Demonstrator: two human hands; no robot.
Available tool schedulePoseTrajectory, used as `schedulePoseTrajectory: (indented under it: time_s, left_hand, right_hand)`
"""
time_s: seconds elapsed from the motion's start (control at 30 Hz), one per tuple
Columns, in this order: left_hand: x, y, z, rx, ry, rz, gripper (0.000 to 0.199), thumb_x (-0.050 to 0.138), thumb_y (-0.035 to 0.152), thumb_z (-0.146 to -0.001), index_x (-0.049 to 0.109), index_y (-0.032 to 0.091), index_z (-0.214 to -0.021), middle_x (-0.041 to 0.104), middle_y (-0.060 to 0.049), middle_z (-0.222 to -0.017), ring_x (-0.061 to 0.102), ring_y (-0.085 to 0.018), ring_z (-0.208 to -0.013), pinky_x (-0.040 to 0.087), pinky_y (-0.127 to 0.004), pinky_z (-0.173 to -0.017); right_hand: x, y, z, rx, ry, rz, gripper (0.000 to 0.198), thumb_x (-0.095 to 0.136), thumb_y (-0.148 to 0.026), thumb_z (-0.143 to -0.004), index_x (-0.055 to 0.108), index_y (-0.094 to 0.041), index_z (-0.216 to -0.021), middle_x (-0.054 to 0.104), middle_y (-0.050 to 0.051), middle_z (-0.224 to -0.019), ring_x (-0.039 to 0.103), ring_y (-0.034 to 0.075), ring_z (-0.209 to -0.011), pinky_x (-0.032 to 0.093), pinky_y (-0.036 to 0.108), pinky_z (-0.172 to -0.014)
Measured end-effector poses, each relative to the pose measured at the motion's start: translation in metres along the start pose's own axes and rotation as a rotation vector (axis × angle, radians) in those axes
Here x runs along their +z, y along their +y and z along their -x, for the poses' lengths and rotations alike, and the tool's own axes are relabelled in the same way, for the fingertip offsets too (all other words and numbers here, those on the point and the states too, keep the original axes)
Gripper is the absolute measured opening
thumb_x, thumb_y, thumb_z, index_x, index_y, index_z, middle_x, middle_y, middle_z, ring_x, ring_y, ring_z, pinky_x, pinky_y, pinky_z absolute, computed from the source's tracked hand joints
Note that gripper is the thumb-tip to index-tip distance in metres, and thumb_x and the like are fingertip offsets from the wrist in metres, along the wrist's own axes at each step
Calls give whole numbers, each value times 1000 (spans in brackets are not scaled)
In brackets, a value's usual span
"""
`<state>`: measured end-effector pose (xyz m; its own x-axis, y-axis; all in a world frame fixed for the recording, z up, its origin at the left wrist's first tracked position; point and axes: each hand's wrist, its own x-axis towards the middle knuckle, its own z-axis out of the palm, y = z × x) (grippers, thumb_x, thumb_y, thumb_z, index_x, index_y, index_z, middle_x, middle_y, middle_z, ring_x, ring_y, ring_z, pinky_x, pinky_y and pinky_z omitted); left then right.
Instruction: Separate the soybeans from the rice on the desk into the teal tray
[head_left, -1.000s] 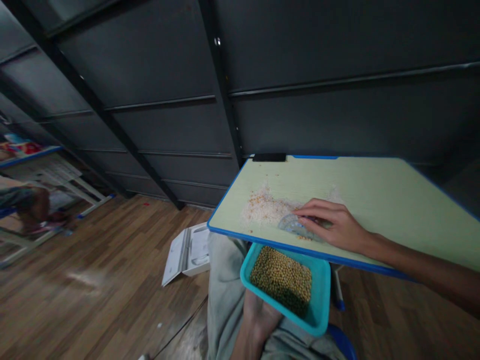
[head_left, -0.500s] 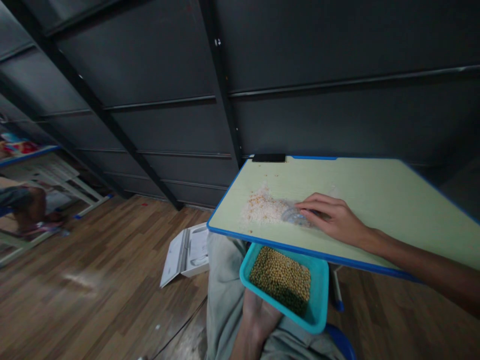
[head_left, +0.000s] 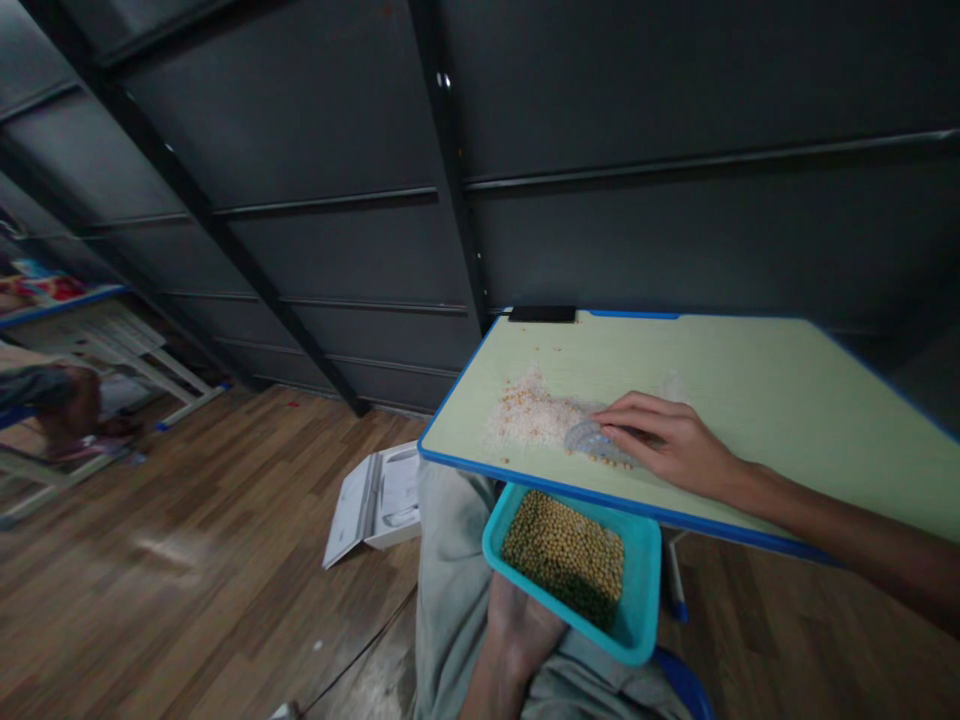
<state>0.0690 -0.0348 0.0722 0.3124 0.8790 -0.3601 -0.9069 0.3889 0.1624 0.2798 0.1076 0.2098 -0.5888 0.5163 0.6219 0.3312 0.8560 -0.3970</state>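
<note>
A turquoise plastic tray point(head_left: 643, 590), holding tan beans point(head_left: 566, 545) and darker green ones, is held under the table's front edge. My left hand point(head_left: 517, 610) supports it from below, its fingers mostly hidden by the tray. My right hand point(head_left: 671, 440) pinches a clear, rounded piece of plastic point(head_left: 583, 437) against the tabletop; its exact kind is unclear. Beside that plastic spreads a heap of white rice-like grains point(head_left: 532, 415), with yellowish beans scattered on its left part. A short row of tan beans point(head_left: 611, 462) lies along the plastic's near edge.
The pale green table point(head_left: 750, 390) has a blue rim and stands against a dark metal wall. A black flat object point(head_left: 542, 314) lies at its far left corner. An opened white box point(head_left: 375, 500) sits on the wood floor. Another person's leg point(head_left: 75, 400) shows far left.
Several tan beans now show along the near edge of the clear plastic under my right hand. Both hands stay nearly in place, and the view has shifted slightly.
</note>
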Motion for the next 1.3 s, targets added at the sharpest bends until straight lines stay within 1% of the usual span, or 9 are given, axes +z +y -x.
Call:
schedulePoseTrajectory:
  time_s: [0.1,0.23,0.43,0.5,0.7,0.8,0.93,1.13,1.3]
  left_hand:
    - [2,1,0,-11,20,7,41,47,23,-98,69,22,-132,69,-13,-137,59,-41,-133,49,-61,-107]
    - [3,0,0,-13,61,5,43,46,24,-99,66,20,-136,71,-14,-134,59,-41,-132,49,-61,-107]
    - [5,-2,2,25,-5,24,41,48,20,-97,68,21,-133,67,-14,-139,59,-41,-132,51,-64,-105]
    - [7,-1,2,27,-7,17,41,48,19,-97,69,21,-131,68,-13,-139,59,-41,-133,51,-64,-105]
    - [13,1,4,7,20,16,42,48,19,-97,69,21,-133,70,-12,-136,59,-40,-132,51,-58,-107]
    - [13,1,6,3,-3,12,41,48,20,-97,70,21,-132,70,-11,-137,59,-40,-133,51,-58,-107]
    - [12,-1,6,12,-36,0,40,45,17,-97,73,18,-125,70,-10,-135,57,-40,-134,50,-56,-108]
    - [10,-1,3,16,-34,14,39,47,15,-96,74,17,-124,69,-13,-137,58,-41,-133,50,-58,-107]
    - [14,0,3,6,-30,7,39,48,15,-95,75,18,-123,70,-12,-135,59,-42,-131,51,-58,-106]
  right_hand:
    - [0,-2,1,4,-23,-8,26,59,-20,-102,73,-22,-123,73,8,-108,71,19,-94,58,35,-80]
    - [0,-2,2,8,-20,-13,26,60,-20,-101,73,-22,-123,73,8,-108,70,18,-95,57,35,-81]
    - [2,-3,3,23,-40,-58,27,61,-21,-100,73,-23,-124,72,8,-107,70,19,-94,57,35,-79]
    - [2,-3,3,24,-40,-69,27,61,-21,-100,73,-23,-124,72,8,-107,70,19,-93,57,35,-78]
    - [4,-3,3,10,-50,-75,28,62,-22,-100,73,-24,-126,73,8,-106,70,18,-92,57,34,-77]
    - [4,-3,4,6,-58,-79,28,63,-22,-99,73,-24,-126,73,7,-108,70,18,-94,57,34,-79]
    - [5,-3,6,-6,-80,-91,28,64,-22,-99,73,-23,-125,73,8,-109,70,18,-96,58,34,-82]
    - [6,-9,6,-20,-115,-117,29,64,-23,-99,72,-25,-127,73,7,-111,70,19,-98,59,36,-83]
    - [5,-15,5,-31,-120,-127,29,63,-23,-100,72,-24,-128,74,8,-111,70,19,-98,59,35,-83]
